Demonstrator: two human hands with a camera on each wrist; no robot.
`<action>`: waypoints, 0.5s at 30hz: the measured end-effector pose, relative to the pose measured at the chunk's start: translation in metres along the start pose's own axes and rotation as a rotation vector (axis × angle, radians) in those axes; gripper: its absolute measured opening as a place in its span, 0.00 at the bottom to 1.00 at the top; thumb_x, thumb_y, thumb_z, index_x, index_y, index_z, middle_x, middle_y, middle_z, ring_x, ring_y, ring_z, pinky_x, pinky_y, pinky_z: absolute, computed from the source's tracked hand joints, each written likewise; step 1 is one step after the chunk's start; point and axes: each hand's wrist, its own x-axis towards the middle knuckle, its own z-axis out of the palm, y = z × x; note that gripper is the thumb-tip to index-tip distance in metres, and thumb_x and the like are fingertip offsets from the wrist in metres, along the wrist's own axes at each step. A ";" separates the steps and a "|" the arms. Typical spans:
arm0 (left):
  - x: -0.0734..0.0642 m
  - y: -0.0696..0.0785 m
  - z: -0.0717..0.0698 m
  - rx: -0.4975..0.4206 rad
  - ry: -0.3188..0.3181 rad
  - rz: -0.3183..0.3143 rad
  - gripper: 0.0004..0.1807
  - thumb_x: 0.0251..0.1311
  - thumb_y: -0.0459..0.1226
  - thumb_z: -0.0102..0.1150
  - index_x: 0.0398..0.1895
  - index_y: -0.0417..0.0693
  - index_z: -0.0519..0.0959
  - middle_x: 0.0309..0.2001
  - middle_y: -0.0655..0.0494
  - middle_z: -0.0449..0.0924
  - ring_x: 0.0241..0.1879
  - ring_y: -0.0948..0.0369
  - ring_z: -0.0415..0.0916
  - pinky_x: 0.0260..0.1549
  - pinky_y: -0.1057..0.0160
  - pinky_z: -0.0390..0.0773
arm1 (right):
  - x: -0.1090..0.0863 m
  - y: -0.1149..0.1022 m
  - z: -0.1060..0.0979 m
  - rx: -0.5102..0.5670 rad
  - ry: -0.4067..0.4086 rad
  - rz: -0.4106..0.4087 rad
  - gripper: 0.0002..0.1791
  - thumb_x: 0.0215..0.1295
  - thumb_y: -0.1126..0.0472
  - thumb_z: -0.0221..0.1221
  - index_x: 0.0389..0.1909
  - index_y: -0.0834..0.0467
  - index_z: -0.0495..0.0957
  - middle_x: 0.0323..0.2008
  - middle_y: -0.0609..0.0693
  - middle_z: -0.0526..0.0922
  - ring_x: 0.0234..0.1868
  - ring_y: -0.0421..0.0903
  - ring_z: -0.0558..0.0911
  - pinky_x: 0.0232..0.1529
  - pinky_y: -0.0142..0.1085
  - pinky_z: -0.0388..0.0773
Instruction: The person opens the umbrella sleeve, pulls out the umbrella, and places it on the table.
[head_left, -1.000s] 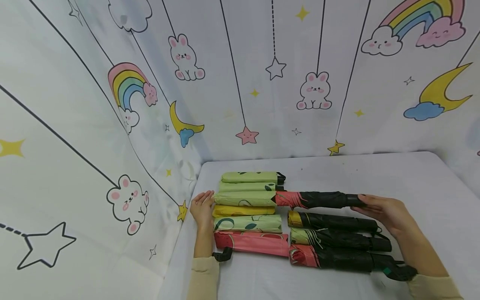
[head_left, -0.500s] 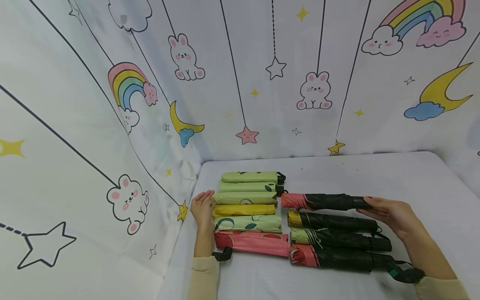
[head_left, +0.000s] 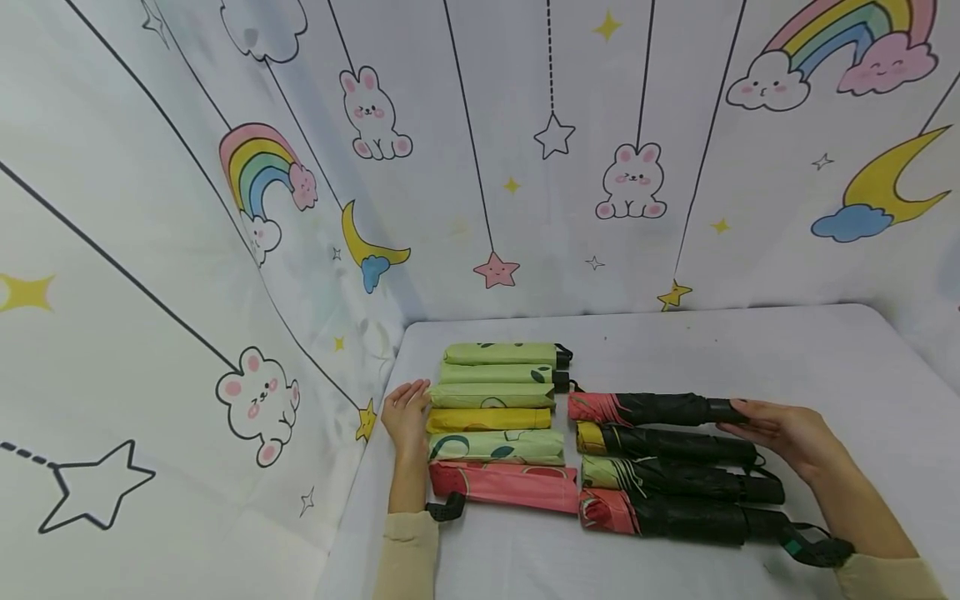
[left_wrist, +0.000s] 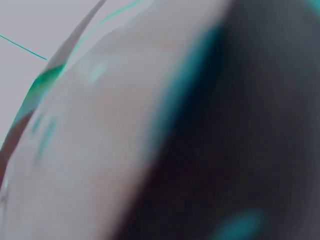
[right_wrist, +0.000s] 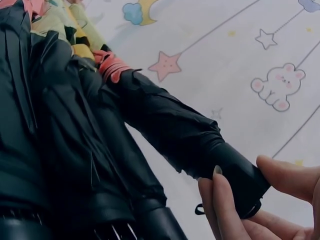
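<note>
In the head view, my right hand [head_left: 787, 433] pinches the black handle of a folded umbrella [head_left: 660, 408] with a red end and black body. The right wrist view shows the thumb and fingers of the right hand [right_wrist: 290, 200] on either side of the handle [right_wrist: 237, 175]. My left hand [head_left: 407, 417] lies at the left end of the green folded umbrella [head_left: 491, 396], fingers extended with their tips right by its end. The left wrist view is mostly a dark blur, with no hand clearly visible.
Below the held umbrella lie a yellow-ended black umbrella [head_left: 675, 444], a green-ended one [head_left: 682, 479] and a red-ended one [head_left: 675, 517]. The left column holds several green bundles, a yellow bundle [head_left: 487, 419] and a red bundle [head_left: 502, 486]. A white cloth [head_left: 750, 350] covers the table.
The red-and-black umbrella has moved right, away from the green one it overlapped, and slightly down toward the yellow-ended umbrella, my right hand holding its handle throughout. My left hand has stayed put.
</note>
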 end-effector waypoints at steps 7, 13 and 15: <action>0.000 0.000 0.001 0.003 -0.007 -0.002 0.23 0.63 0.16 0.58 0.60 0.28 0.68 0.60 0.28 0.77 0.59 0.44 0.83 0.44 0.66 0.85 | 0.006 0.006 -0.011 -0.042 -0.032 0.019 0.16 0.81 0.69 0.51 0.51 0.59 0.89 0.49 0.41 0.88 0.48 0.47 0.90 0.51 0.34 0.85; -0.001 0.002 0.000 0.008 -0.012 -0.007 0.23 0.64 0.16 0.58 0.61 0.28 0.67 0.60 0.28 0.77 0.60 0.42 0.81 0.45 0.66 0.85 | 0.011 0.005 -0.016 -0.082 -0.066 0.061 0.15 0.82 0.68 0.50 0.56 0.60 0.85 0.50 0.37 0.85 0.50 0.47 0.89 0.50 0.32 0.85; -0.002 0.003 0.000 0.011 -0.010 -0.008 0.23 0.64 0.16 0.58 0.61 0.28 0.67 0.60 0.28 0.77 0.60 0.42 0.81 0.44 0.67 0.85 | 0.011 0.004 -0.016 -0.138 -0.045 0.078 0.14 0.82 0.66 0.52 0.57 0.59 0.84 0.49 0.35 0.85 0.50 0.47 0.89 0.51 0.32 0.84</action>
